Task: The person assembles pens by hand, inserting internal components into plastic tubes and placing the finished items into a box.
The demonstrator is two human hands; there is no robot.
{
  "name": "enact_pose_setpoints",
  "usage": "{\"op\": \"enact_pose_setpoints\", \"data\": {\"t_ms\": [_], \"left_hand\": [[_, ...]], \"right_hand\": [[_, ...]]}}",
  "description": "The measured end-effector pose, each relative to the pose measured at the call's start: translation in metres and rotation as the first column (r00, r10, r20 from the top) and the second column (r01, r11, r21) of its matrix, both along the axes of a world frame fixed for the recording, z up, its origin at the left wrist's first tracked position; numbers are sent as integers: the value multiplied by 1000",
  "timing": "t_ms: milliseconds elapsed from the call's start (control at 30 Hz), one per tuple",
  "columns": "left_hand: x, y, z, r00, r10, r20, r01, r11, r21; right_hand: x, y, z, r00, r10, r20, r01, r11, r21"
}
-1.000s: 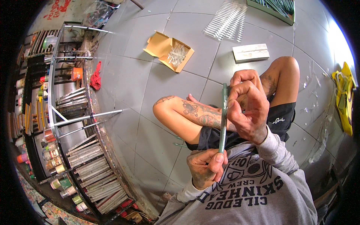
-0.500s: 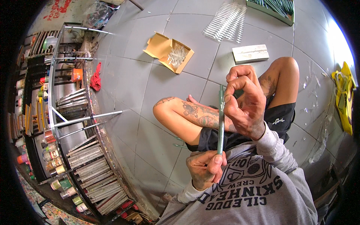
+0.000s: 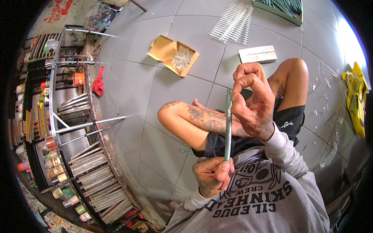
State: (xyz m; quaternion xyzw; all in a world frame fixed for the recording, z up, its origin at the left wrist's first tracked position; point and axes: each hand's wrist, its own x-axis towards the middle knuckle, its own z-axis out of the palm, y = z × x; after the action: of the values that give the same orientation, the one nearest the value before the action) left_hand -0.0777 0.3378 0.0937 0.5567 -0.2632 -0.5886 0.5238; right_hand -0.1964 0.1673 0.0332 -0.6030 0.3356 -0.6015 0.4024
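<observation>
A slim green pen [image 3: 228, 134] stands nearly upright in front of my grey sweatshirt. Around its lower end, the fingers and thumb of my left hand [image 3: 211, 176] are closed. My right hand [image 3: 254, 105] is at the upper end, with curled fingers and the thumb against the pen's side near a small pale detail. Exactly how the right fingertips grip there is partly hidden. Beyond my crossed, tattooed legs, a white block [image 3: 257, 54] lies on the tiles.
An open cardboard box [image 3: 167, 50] holds small clear pieces. Clear plastic strips [image 3: 233, 23] lie farther back, beside a green tray [image 3: 278, 13] full of green pens. A rack [image 3: 54, 97] with jars and frames lines the left. A yellow bag [image 3: 355, 101] lies at right.
The pen appears slightly turned about its length, its top end now looking wider. Both hands keep nearly the same places, and the whole view has shifted a little.
</observation>
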Motion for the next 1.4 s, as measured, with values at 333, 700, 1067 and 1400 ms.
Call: {"op": "enact_pose_setpoints", "data": {"t_ms": [333, 700, 1067, 1400], "left_hand": [[0, -1, 1, 1000, -25, -15, 25, 1000, -3], [-9, -9, 9, 988, -23, 154, 15, 998, 53], [-9, -9, 10, 987, -48, 153, 42, 998, 38], [-9, -5, 8, 990, -47, 131, 39, 997, 67]], "right_hand": [[1, -7, -4, 998, -62, 10, 63, 996, -67], [0, -9, -6, 998, -66, 0, 66, 997, -27], [0, -13, -9, 992, -129, -17, 127, 989, -81], [-2, -23, -10, 978, -205, -35, 196, 966, -170]]}}
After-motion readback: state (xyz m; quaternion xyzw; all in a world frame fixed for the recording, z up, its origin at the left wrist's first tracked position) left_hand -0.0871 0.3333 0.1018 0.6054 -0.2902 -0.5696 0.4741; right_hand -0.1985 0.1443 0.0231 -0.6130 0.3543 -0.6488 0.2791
